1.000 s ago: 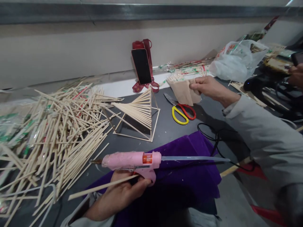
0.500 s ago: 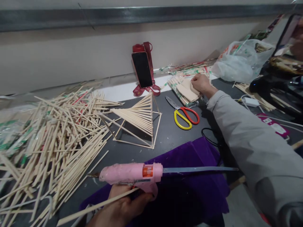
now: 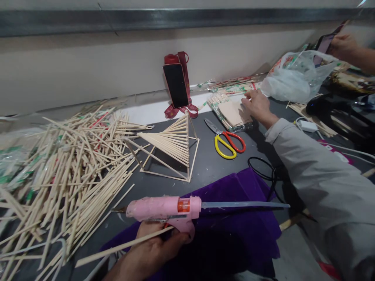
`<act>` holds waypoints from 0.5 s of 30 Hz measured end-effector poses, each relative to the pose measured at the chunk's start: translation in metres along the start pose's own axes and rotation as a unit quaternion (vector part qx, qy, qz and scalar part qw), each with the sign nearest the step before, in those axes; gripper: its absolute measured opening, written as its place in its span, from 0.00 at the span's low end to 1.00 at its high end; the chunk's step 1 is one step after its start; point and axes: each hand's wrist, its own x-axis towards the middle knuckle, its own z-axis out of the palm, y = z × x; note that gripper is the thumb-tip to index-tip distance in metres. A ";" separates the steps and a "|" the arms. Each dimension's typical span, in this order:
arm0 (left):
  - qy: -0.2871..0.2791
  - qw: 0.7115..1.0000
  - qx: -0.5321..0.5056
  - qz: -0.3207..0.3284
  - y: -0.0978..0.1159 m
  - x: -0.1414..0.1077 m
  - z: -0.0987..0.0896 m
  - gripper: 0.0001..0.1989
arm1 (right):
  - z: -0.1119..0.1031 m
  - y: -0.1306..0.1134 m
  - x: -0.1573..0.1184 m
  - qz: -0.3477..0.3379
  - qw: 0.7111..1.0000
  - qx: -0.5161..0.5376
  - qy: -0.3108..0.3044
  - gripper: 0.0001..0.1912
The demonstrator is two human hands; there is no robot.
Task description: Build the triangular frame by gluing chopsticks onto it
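My left hand (image 3: 154, 246) is closed round the handle of a pink glue gun (image 3: 161, 208), whose nozzle points left and whose clear glue stick sticks out to the right. A single wooden stick (image 3: 117, 248) is also held in that hand. At the back right, my right hand (image 3: 259, 106) hovers at the edge of a packet of chopsticks (image 3: 224, 117) with light napkins (image 3: 234, 112) on it, its fingers apart and nothing seen between them. A frame of glued sticks (image 3: 166, 146) with a twisted fan of sticks stands mid-table.
Loose sticks (image 3: 73, 175) are heaped at the left. Scissors (image 3: 225, 142) lie right of the frame. A phone (image 3: 176, 86) leans on a red bottle at the wall. Purple cloth (image 3: 234, 191) lies in front. Beyond a plastic bag (image 3: 288, 80), another person's hand (image 3: 344, 47) holds a phone.
My right hand has drawn back to the right off the napkins and its fingers have opened. The glue gun is slightly higher in view. The other person's hand and phone have shifted.
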 end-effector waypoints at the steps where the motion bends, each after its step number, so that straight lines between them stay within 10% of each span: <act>1: -0.011 1.000 -0.009 -0.006 0.001 0.000 0.000 0.13 | -0.001 -0.004 -0.006 -0.015 1.000 -0.001 -0.004 0.22; 15: -0.032 0.999 -0.013 -0.034 -0.008 -0.011 0.004 0.12 | 0.021 -0.046 -0.029 -0.113 0.983 -0.128 -0.062 0.24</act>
